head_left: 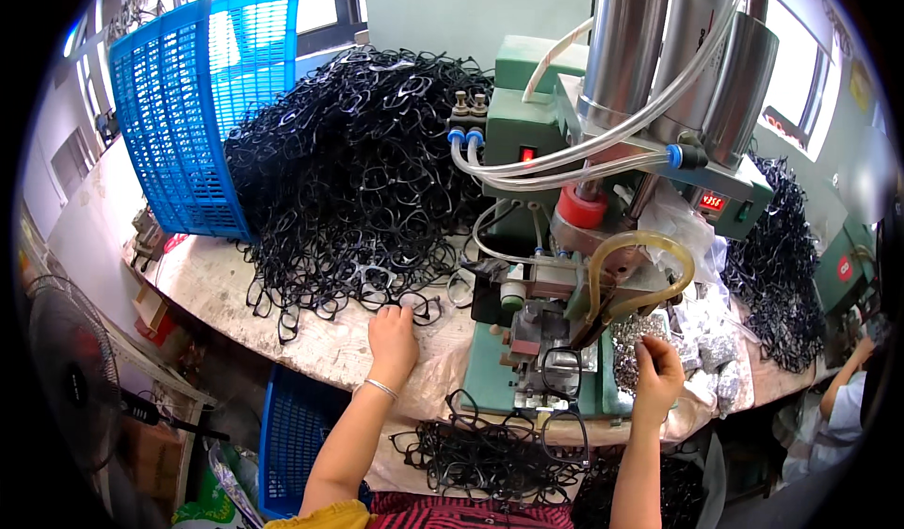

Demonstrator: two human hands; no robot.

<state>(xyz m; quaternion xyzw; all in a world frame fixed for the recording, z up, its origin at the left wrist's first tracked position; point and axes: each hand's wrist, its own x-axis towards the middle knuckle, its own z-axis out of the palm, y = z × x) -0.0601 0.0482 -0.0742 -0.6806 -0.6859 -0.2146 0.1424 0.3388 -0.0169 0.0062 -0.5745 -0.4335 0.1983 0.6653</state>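
My left hand (393,343) has its fingers curled on the rim of a black eyeglass frame (428,313) at the front of a large heap of eyeglass frames (358,152). Over a tray of small shiny metal parts (633,352), my right hand (661,378) pinches with thumb and forefinger; whatever is between them is too small to make out. Another black eyeglass frame (586,440) sits at the metal fixture of the green press (527,87), its lenses' rims toward me. No hand touches that one.
A blue plastic basket (169,124) leans tipped beside the heap. Clear tubes (565,176) and a yellowish hose (692,265) loop around the press. More frames (490,458) lie at my lap, below the table edge. A fan (75,369) stands left; another person's arm (847,374) shows right.
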